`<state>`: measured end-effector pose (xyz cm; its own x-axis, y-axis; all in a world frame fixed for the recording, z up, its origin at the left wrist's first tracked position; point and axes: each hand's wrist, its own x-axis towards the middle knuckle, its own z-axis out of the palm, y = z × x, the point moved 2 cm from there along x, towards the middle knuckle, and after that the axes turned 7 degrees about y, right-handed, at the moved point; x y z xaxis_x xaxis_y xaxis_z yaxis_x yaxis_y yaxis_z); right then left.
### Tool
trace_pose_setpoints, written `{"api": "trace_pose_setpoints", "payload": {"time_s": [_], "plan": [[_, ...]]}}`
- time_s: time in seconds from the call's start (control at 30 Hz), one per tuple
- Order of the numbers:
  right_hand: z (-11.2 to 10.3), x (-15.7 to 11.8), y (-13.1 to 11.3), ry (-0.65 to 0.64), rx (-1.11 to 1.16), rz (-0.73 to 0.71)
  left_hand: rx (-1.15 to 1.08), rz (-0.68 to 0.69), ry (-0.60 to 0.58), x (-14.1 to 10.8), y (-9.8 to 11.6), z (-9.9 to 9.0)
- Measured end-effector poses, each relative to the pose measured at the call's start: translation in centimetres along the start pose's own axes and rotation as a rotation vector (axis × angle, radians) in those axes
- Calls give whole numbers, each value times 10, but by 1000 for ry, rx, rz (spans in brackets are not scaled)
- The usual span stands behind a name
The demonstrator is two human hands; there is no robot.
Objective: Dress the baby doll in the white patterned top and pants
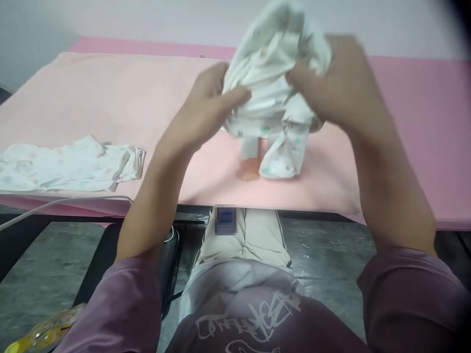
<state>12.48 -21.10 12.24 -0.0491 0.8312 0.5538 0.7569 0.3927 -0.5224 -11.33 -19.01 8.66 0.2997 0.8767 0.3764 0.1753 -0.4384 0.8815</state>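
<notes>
Above the table I hold up a bunched white baby garment (270, 93) with a small pale print of green and brown marks. My left hand (211, 100) grips its left edge, thumb on the near side. At the right, my right hand (326, 81) is closed on the cloth, its fingers partly hidden behind the fabric. A narrow part like a sleeve or leg (285, 152) hangs from the garment close to the tabletop. Beside it a plain white strip (249, 147) hangs down. The upper part of the cloth is blurred.
Folded white printed baby clothes (66, 164) lie at the table's left front. A pale pink cover (147, 93) spreads over the darker pink table (415, 137). A white cable (73, 200) runs along the front edge. Something yellow (40, 336) is at the lower left.
</notes>
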Motion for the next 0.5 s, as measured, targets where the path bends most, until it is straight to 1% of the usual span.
{"api": "trace_pose_setpoints", "payload": {"time_s": [0.07, 0.1, 0.23, 0.33, 0.43, 0.5], "plan": [[14, -23, -2, -153, -44, 68, 31, -99, 2, -31, -19, 0], [21, -33, 0, -205, -60, 86, 49, -141, 4, -45, -30, 2], [45, -67, 11, -354, -85, 92, 116, -237, 6, -93, -70, 11], [55, -85, 17, -436, -61, 100, 155, -246, -4, -115, -86, 18], [61, -99, 22, -504, -96, 145, 231, -279, -46, -127, -92, 24], [65, -106, 25, -516, -134, 170, 311, -313, -71, -130, -93, 29]]}}
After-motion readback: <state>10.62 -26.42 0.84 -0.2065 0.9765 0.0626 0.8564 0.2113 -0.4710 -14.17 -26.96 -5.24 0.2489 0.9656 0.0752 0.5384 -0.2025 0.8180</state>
